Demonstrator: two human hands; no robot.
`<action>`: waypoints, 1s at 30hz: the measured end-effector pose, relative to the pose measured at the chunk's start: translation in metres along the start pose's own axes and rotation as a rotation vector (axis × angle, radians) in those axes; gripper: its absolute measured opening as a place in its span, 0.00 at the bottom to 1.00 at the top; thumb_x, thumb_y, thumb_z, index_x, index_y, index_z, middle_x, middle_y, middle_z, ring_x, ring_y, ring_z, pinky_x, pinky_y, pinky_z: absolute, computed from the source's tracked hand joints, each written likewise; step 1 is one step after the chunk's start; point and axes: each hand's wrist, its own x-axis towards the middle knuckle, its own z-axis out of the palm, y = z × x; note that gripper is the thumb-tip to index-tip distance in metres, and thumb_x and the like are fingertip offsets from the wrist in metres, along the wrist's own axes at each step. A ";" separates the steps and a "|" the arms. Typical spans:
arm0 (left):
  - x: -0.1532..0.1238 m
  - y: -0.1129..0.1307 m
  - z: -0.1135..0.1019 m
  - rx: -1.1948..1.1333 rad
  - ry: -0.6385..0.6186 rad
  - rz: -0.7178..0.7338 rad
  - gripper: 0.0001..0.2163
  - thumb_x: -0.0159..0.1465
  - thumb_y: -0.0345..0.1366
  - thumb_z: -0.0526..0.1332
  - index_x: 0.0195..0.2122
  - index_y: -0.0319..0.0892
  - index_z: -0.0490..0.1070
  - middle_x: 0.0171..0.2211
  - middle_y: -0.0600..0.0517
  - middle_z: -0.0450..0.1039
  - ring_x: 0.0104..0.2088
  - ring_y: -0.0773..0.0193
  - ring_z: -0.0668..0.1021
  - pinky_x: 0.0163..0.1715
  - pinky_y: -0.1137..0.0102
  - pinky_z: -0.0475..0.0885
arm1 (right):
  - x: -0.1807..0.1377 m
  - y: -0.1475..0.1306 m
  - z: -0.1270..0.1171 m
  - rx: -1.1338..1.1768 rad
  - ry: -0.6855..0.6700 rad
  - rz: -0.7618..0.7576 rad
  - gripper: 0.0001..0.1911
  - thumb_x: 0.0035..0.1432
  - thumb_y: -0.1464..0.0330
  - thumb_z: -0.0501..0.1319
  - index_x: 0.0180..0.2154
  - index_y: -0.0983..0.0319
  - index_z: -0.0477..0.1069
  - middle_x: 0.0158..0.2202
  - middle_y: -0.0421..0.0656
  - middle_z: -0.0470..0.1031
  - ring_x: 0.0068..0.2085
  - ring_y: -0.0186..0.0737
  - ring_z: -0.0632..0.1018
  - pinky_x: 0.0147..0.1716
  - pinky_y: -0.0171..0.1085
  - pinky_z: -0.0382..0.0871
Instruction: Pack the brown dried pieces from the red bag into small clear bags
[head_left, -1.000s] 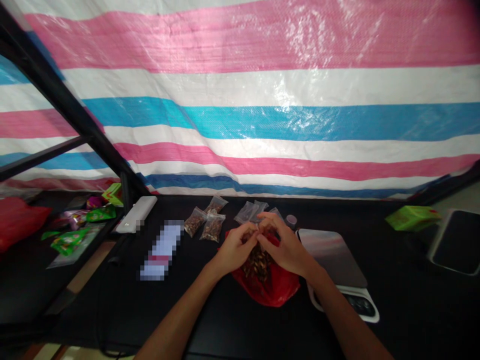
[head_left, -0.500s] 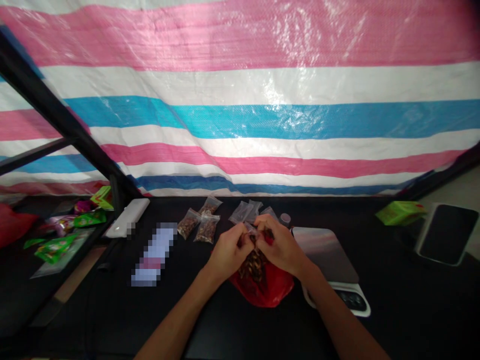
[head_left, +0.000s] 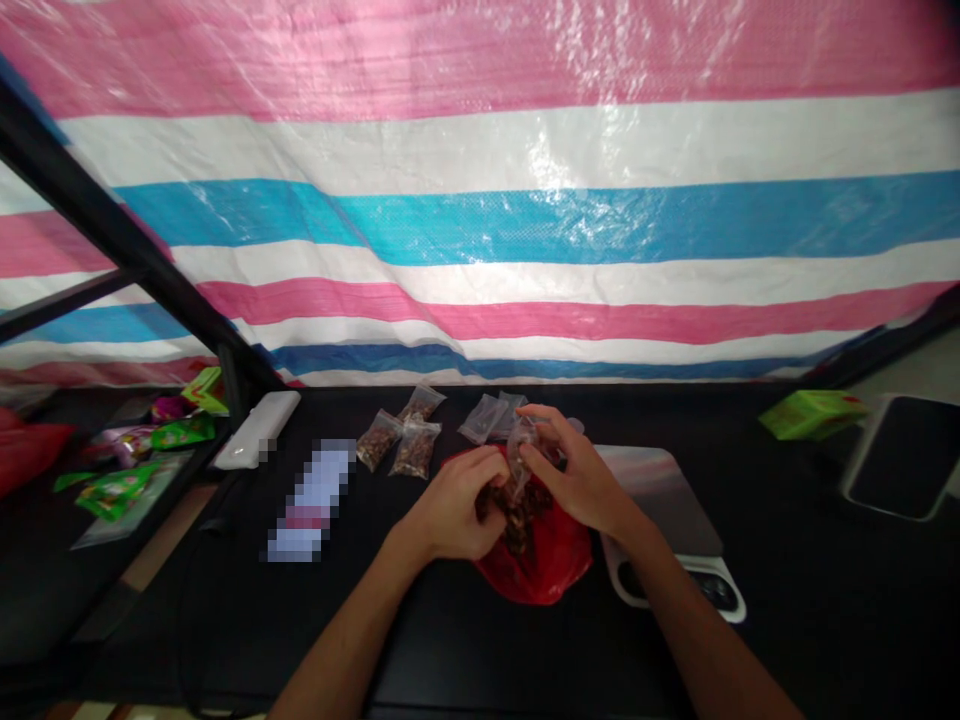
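My right hand pinches a small clear plastic bag above an open red plastic bag. Brown dried pieces lie in the red bag. My left hand is closed at the left side of that bag, its fingers curled down by the pieces; what they grip is hidden. Beyond my left hand lie 3 filled clear bags with brown contents. Flat clear bags rest behind the red bag.
A flat scale with a metal top lies to the right under my forearm. Farther right are a green box and a propped phone. On the left sit a white oblong device, colourful packets and a black frame bar.
My hands have moved apart. The left has gone down toward the brown pieces, while the right keeps the small clear bag. The view has shifted slightly.
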 end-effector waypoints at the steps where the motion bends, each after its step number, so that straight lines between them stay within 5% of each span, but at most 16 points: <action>1: 0.000 0.000 -0.004 -0.057 0.012 -0.050 0.13 0.50 0.22 0.58 0.33 0.44 0.59 0.34 0.52 0.65 0.36 0.62 0.69 0.37 0.67 0.68 | -0.001 -0.001 -0.002 -0.024 -0.003 -0.018 0.20 0.68 0.64 0.58 0.60 0.56 0.62 0.40 0.41 0.78 0.37 0.39 0.79 0.38 0.37 0.71; 4: -0.001 0.000 -0.009 -0.272 0.037 -0.149 0.16 0.58 0.27 0.61 0.47 0.44 0.62 0.44 0.48 0.69 0.45 0.59 0.74 0.46 0.64 0.72 | -0.004 -0.004 -0.006 -0.069 -0.032 -0.081 0.21 0.67 0.67 0.60 0.60 0.56 0.62 0.47 0.43 0.78 0.42 0.40 0.79 0.43 0.38 0.71; 9: 0.001 0.003 0.004 -0.462 -0.034 -0.233 0.39 0.56 0.33 0.71 0.65 0.48 0.52 0.57 0.44 0.71 0.56 0.53 0.76 0.57 0.58 0.71 | -0.007 -0.009 -0.010 -0.098 -0.085 -0.155 0.26 0.65 0.66 0.62 0.62 0.55 0.62 0.53 0.45 0.76 0.43 0.41 0.78 0.44 0.40 0.72; 13: 0.003 0.003 0.011 -0.519 -0.034 -0.269 0.37 0.58 0.31 0.70 0.66 0.48 0.54 0.55 0.45 0.75 0.55 0.53 0.79 0.56 0.58 0.74 | -0.008 -0.009 -0.011 -0.137 -0.027 -0.159 0.27 0.63 0.67 0.64 0.62 0.55 0.63 0.49 0.44 0.77 0.38 0.39 0.77 0.39 0.38 0.72; 19: 0.006 0.010 0.007 -0.496 -0.022 -0.249 0.30 0.58 0.33 0.71 0.62 0.46 0.65 0.59 0.45 0.73 0.57 0.53 0.77 0.59 0.60 0.72 | -0.008 -0.008 -0.010 -0.176 0.078 -0.229 0.25 0.62 0.66 0.66 0.60 0.54 0.67 0.52 0.43 0.76 0.42 0.40 0.78 0.42 0.38 0.72; 26: 0.004 0.005 0.007 -0.357 0.010 -0.332 0.12 0.63 0.37 0.66 0.48 0.41 0.76 0.40 0.52 0.80 0.38 0.61 0.80 0.39 0.69 0.75 | -0.005 -0.005 -0.007 -0.115 0.179 -0.232 0.18 0.61 0.67 0.67 0.53 0.54 0.72 0.45 0.40 0.78 0.31 0.34 0.73 0.33 0.35 0.69; 30: 0.004 0.003 0.007 -0.346 0.009 -0.317 0.16 0.62 0.37 0.68 0.51 0.43 0.75 0.43 0.52 0.81 0.41 0.60 0.81 0.42 0.68 0.76 | -0.003 -0.002 -0.008 -0.114 0.225 -0.182 0.13 0.63 0.65 0.65 0.50 0.56 0.73 0.38 0.40 0.77 0.31 0.35 0.72 0.32 0.36 0.68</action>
